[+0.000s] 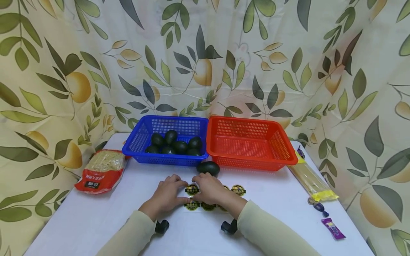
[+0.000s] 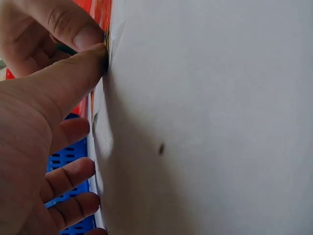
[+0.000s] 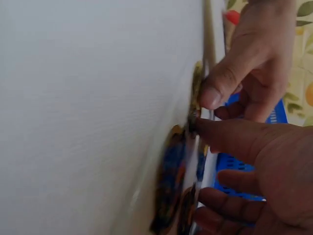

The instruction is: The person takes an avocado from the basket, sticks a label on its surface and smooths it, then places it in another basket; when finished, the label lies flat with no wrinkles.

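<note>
We note both hands low in the centre of the head view, working on a sheet of round stickers [image 1: 208, 204] that lies flat on the white table [image 1: 80, 220]. The left hand [image 1: 168, 195] presses thumb and forefinger on the sheet's edge; its other fingers lie loosely spread. The right hand [image 1: 209, 190] meets it there, fingertip and thumb pinching at one sticker [image 1: 192, 189]. In the right wrist view the grip sits right at the sticker's rim, but blur keeps us from telling whether the rim has lifted.

Just above the hands one avocado [image 1: 208, 168] lies loose on the table, in front of the gap between the blue basket [image 1: 137, 142], which holds more avocados [image 1: 174, 144], and the red basket [image 1: 282, 142], which looks bare inside.

Risks, as we judge them:
- The sticker may tear or curl on itself if peeled from a shallow nail hold.
- The sheet may lift with it if the left hand eases its pressure.
- The loose avocado is round and unbraced; a knuckle nudge could roll it.
- The noodle packet [image 1: 102, 170] at left stands well apart, no hazard.
</note>
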{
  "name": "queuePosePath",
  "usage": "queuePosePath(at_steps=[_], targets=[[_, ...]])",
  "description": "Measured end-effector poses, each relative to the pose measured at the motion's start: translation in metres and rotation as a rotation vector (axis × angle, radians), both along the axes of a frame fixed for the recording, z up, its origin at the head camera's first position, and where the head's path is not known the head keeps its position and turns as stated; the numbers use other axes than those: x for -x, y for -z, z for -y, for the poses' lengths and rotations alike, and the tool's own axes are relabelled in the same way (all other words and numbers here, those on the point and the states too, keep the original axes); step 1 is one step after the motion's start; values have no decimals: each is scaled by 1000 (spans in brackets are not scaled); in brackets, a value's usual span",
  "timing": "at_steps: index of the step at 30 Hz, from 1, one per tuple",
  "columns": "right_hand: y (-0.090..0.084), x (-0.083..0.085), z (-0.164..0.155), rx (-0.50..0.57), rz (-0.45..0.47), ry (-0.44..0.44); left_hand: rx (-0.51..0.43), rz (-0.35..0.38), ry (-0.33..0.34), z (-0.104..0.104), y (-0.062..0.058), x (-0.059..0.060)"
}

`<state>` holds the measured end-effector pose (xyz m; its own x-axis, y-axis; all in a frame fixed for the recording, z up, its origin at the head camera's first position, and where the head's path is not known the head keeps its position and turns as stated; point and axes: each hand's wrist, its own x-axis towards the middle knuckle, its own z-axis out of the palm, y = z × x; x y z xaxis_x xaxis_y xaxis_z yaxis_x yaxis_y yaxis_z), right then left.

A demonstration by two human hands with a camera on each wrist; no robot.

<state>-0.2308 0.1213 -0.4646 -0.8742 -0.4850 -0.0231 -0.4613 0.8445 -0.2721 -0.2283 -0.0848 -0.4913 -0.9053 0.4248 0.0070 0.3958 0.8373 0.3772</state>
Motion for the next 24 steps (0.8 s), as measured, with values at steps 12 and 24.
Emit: queuePosePath(at_steps=[12, 24], targets=[[1, 3, 5, 31, 68, 47, -74, 21, -137, -5, 1, -7], [8, 3, 4, 137, 85, 70, -400, 221, -318, -17, -6, -9]])
